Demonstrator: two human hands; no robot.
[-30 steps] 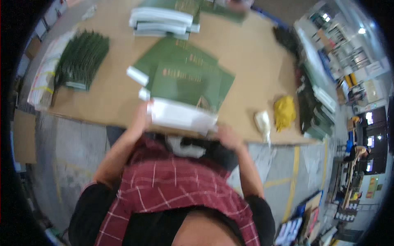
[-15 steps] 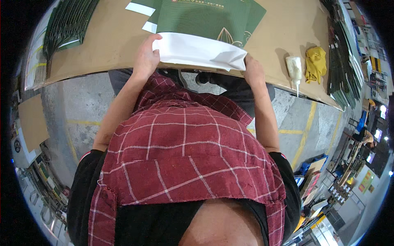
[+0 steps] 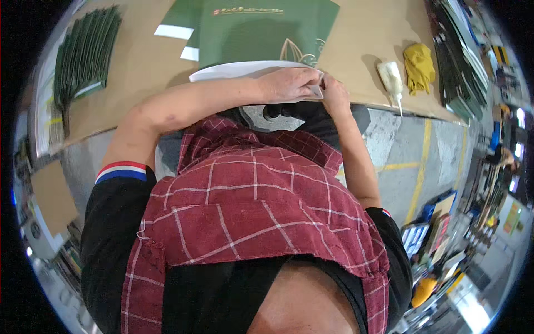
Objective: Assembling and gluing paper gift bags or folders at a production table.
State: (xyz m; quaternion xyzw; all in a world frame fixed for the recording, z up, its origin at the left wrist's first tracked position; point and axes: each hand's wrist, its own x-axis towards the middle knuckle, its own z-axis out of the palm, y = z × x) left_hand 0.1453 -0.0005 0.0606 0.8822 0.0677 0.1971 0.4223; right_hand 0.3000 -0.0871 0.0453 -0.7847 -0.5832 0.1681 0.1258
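Note:
A white folded sheet [image 3: 233, 70] lies at the near edge of the brown table [image 3: 139, 67], on top of a flat green printed carton sheet [image 3: 261, 30]. My left hand [image 3: 289, 83] reaches across and presses on the sheet's right end. My right hand [image 3: 335, 94] pinches the same right corner, touching the left hand. My forearms and a red checked apron fill the lower view.
A fanned stack of green sheets [image 3: 83, 53] lies at the far left. A white glue bottle [image 3: 392, 80] and a yellow cloth [image 3: 420, 65] sit on the right, beside rows of green sheets [image 3: 459, 67]. Grey floor with yellow lines [image 3: 417, 178] lies below.
My left hand has slid from the sheet's left end across to its right corner, meeting my right hand. The view has tilted further down toward my body.

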